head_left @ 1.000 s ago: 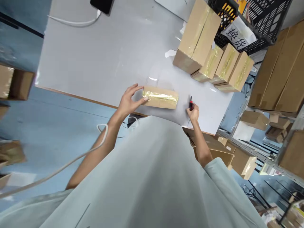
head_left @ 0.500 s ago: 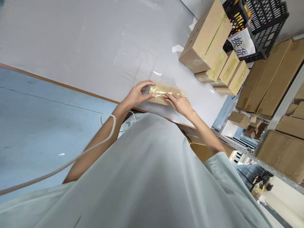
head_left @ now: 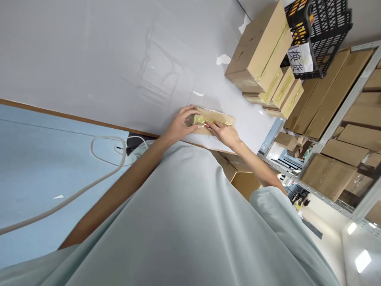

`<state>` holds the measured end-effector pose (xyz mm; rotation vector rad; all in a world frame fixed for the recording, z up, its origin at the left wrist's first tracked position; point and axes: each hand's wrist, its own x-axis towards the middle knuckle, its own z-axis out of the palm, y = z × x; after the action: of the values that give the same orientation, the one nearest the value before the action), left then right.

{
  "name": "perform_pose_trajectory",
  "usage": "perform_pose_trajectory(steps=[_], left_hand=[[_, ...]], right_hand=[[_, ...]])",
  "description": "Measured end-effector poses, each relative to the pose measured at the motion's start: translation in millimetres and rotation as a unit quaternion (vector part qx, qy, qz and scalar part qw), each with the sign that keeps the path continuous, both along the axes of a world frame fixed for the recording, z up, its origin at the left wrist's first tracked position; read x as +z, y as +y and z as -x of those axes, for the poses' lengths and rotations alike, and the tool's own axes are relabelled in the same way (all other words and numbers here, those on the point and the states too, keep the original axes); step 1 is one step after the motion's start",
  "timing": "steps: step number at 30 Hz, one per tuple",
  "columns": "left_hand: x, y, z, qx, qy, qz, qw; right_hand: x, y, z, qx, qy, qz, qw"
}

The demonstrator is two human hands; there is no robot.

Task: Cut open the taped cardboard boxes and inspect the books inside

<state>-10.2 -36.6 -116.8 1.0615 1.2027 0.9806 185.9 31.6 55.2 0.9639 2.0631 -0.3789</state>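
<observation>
A small cardboard box (head_left: 226,118) with shiny yellowish tape along its top lies near the table's front edge. My left hand (head_left: 179,125) grips its left end, with the thumb on the near side and the fingers on the far side. Over the box, my right hand (head_left: 226,134) is closed around a small utility knife (head_left: 207,125) with a red part on its handle. The knife's thin, light-coloured tip points left along the tape, close to my left thumb. Most of the handle is hidden in my right hand.
Taped cardboard boxes (head_left: 253,51) stand at the table's far right, beside a black plastic crate (head_left: 330,35) with a paper label. Shelves (head_left: 354,214) with cartons rise on the right. A pale cable (head_left: 74,195) loops at the left. Paper scraps (head_left: 223,59) lie on the table (head_left: 89,59).
The view has shifted and turned slightly. The knife's tip is a little nearer my left thumb on the tape. Both hands keep their hold.
</observation>
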Motion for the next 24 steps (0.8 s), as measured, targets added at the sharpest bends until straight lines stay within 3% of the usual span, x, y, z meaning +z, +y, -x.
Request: perform_pose_trajectory(steps=[7,11,14,17,21,24], left_hand=[[1.5,-2.7,0.7,-0.002,-0.013,0.013,1.0],[1.0,-2.2,1.1,-0.009,0.003,0.016,1.0],[-3.6,-2.0,1.5,-0.009,0.006,0.008,1.0],[-9.5,-2.1,2.5,0.006,0.008,0.002,1.0],[-11.3,-2.6,3.0,0.03,0.01,0.005,0.999],[-8.9,-2.8,1.1,0.047,0.015,0.013,0.999]], right_hand=[[11.6,2.1,18.1,0.017,-0.041,0.033,0.998],[17.0,-0.1,41.3,0.022,-0.048,0.024,0.998],[20.7,-1.0,43.0,0.023,-0.046,0.016,0.999],[29.6,2.3,15.1,0.006,-0.064,-0.002,0.998],[43.4,6.5,-54.0,-0.024,-0.108,-0.032,0.993],[40.5,7.1,-96.1,-0.03,-0.09,-0.05,0.994]])
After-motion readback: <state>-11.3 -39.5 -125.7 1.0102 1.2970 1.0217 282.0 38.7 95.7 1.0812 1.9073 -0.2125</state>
